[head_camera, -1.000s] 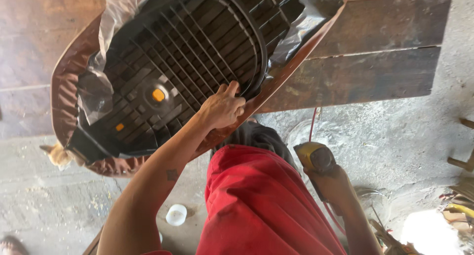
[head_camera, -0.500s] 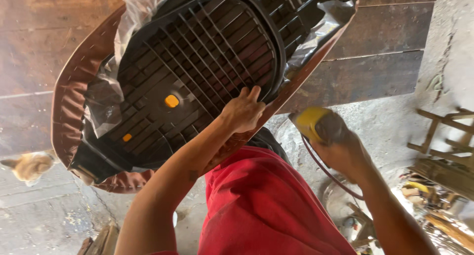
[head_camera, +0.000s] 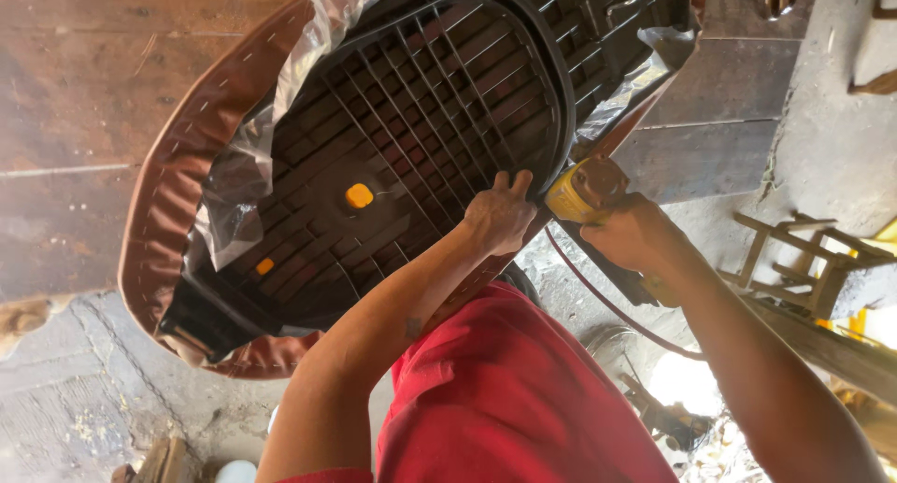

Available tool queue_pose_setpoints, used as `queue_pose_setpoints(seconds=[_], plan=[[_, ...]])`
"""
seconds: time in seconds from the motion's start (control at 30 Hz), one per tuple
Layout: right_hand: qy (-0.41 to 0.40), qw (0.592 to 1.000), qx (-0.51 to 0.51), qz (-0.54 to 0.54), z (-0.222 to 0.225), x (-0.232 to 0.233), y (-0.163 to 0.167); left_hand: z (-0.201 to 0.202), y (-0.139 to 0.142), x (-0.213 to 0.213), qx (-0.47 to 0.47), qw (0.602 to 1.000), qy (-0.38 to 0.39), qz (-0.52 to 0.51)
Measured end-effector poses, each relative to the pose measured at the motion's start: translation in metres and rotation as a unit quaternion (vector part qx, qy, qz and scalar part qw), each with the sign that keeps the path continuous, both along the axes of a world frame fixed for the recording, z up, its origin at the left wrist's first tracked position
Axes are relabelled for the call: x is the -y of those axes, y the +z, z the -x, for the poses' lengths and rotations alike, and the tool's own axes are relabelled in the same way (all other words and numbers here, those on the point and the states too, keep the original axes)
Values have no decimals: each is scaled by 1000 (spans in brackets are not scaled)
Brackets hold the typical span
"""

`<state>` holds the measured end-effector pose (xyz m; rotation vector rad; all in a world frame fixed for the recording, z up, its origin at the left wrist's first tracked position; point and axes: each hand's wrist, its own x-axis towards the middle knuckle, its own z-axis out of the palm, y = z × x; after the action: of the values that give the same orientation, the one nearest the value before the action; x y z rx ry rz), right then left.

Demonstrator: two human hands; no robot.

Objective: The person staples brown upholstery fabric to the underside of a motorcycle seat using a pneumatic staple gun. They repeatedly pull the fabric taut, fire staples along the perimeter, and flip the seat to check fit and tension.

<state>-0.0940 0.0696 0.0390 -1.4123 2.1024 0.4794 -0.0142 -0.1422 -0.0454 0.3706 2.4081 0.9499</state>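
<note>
An upturned motorcycle seat fills the upper half of the view: a black ribbed plastic base [head_camera: 411,137] with two orange plugs, clear plastic sheeting [head_camera: 245,179] under it, and a brown leather cover [head_camera: 177,198] folded over its edge. My left hand [head_camera: 500,212] presses on the lower rim of the black base, fingers curled over it. My right hand [head_camera: 640,233] grips a yellow pneumatic stapler [head_camera: 584,189], whose nose rests against the seat edge right beside my left hand. A thin red hose [head_camera: 607,301] trails down from the tool.
Red cloth over my knee [head_camera: 509,399] sits under the seat. Wooden planks [head_camera: 729,91] form the backdrop. A wooden frame [head_camera: 794,259] stands at the right, and the concrete floor [head_camera: 84,399] lies at the lower left with small scraps on it.
My right hand has lifted the yellow stapler from down by the floor up to the seat's edge beside my left hand. My left hand kept its hold on the rim.
</note>
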Motion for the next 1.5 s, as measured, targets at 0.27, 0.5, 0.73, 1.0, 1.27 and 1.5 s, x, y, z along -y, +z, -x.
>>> queue_pose_setpoints(seconds=[0.27, 0.5, 0.73, 1.0, 1.27, 1.5], plan=[[-73, 997, 8, -23, -5, 2, 13, 5, 2, 5, 22, 999, -27, 0], [-343, 935, 85, -30, -18, 17, 21, 5, -2, 3, 16, 999, 4, -28], [-225, 973, 43, -38, -29, 8, 8, 7, 3, 4, 37, 999, 6, -28], [-16, 996, 34, 76, -32, -5, 16, 11, 9, 8, 60, 998, 5, -30], [-16, 1000, -25, 1, -47, 0, 2, 7, 5, 7, 25, 998, 31, -46], [-586, 793, 141, -87, -33, 30, 40, 0, 6, 10, 23, 998, 22, -51]])
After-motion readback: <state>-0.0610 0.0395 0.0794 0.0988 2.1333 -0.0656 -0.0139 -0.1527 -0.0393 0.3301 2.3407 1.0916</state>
